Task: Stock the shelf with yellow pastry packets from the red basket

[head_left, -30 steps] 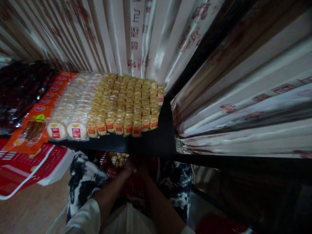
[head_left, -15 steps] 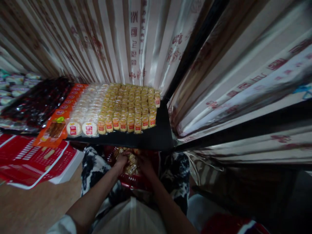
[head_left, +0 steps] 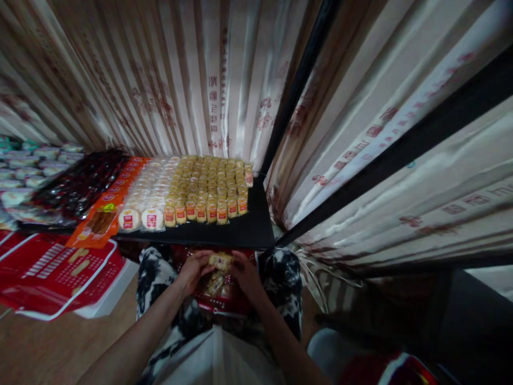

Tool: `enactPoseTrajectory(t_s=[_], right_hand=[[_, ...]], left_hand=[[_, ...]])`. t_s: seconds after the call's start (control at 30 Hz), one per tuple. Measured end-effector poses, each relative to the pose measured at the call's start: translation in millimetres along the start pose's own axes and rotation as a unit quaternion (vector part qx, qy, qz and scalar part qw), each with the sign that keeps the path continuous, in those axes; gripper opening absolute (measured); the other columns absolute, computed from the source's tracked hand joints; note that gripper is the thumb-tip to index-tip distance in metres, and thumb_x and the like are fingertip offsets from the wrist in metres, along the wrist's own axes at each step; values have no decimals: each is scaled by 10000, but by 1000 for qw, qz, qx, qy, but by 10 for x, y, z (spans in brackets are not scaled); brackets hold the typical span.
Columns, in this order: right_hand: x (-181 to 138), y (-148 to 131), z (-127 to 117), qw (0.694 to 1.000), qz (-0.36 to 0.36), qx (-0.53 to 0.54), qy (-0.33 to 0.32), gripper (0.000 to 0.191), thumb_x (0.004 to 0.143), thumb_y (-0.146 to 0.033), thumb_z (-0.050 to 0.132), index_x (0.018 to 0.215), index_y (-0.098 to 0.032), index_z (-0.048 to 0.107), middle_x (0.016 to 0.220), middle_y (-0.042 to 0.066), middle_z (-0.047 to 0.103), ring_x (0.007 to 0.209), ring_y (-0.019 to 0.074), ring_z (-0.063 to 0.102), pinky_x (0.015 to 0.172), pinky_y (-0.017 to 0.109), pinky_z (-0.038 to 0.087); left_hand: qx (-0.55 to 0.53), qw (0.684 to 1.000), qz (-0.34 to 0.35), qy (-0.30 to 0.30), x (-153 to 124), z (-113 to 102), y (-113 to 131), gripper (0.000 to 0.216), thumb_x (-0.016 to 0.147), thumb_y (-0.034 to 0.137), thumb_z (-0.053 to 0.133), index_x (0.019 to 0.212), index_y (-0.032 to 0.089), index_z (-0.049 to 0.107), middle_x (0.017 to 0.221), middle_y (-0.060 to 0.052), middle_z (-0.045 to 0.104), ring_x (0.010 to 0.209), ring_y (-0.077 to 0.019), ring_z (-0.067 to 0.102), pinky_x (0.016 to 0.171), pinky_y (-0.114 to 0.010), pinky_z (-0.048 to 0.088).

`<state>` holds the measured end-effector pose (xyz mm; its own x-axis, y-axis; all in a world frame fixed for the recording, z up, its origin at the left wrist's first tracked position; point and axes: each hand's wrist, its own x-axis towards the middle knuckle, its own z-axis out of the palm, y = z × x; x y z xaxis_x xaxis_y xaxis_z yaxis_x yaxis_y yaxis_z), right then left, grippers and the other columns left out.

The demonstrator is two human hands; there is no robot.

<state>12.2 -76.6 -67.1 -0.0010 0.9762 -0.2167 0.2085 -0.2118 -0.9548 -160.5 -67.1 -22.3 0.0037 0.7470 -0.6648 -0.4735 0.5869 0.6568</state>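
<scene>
Between my knees stands a red bag (head_left: 230, 307) with see-through wrapped snacks (head_left: 216, 283) inside. Over its mouth, my left hand (head_left: 196, 268) and my right hand (head_left: 245, 272) grip opposite ends of a yellowish wrapped snack (head_left: 220, 260). Whether it is one piece or a few side by side, I cannot tell. On the black shelf (head_left: 256, 224) just ahead, yellow wrapped cakes (head_left: 208, 187) stand in tight rows with red labels facing me. Round white wrapped cakes (head_left: 152, 218) line up to their left.
An orange snack packet (head_left: 100, 219), dark wrapped packets (head_left: 80, 184) and pale packets (head_left: 30, 171) fill the shelf's left part. A red bag with a white handle (head_left: 96, 272) stands at lower left. Pleated curtains (head_left: 236, 80) hang behind and to the right on black rails (head_left: 340, 206).
My hands have come up from among the loose snacks in the bag and now hold a wrapped snack between them. The view has tilted up and turned slightly.
</scene>
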Motion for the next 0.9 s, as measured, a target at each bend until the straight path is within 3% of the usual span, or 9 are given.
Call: enactPoseTrajectory(t_s=[0.2,0.33,0.47,0.73,0.9], right_hand=[[-14,-220,-102,995,-68,65,-14,330,699,-240,559,1022,-226,623,1055,56,656,988,203,618,887,357,489],[-19,-341,-160,992,-108,48,44,262,701,-255,562,935,-228,678,1166,80,580,1073,212,562,874,324,496],[-18,-436,-199,987,-122,87,51,220,739,-311,577,910,-222,685,1230,97,531,1095,217,550,888,331,493],[-54,-645,-197,976,-76,197,45,272,733,-385,620,942,-218,666,1301,81,520,1127,240,546,936,357,462],[-32,-758,-141,967,-19,246,68,313,723,-456,639,887,-189,635,1016,71,672,922,220,635,836,354,510]], left_hand=[[13,994,66,-82,-159,68,153,160,644,211,725,761,127,654,816,-46,652,794,-150,615,735,-258,512],[62,990,96,-77,-258,158,205,320,536,321,800,757,143,653,860,-48,668,769,-145,605,745,-252,475],[112,972,186,-85,-330,229,256,276,518,317,790,674,156,629,1007,-56,639,910,-182,591,840,-278,449],[234,907,338,-91,-327,292,307,112,677,302,650,680,190,646,988,-59,583,964,-194,548,873,-312,453],[277,875,381,-111,-264,333,422,111,723,231,590,791,201,673,1043,-69,568,1027,-199,537,903,-335,457]])
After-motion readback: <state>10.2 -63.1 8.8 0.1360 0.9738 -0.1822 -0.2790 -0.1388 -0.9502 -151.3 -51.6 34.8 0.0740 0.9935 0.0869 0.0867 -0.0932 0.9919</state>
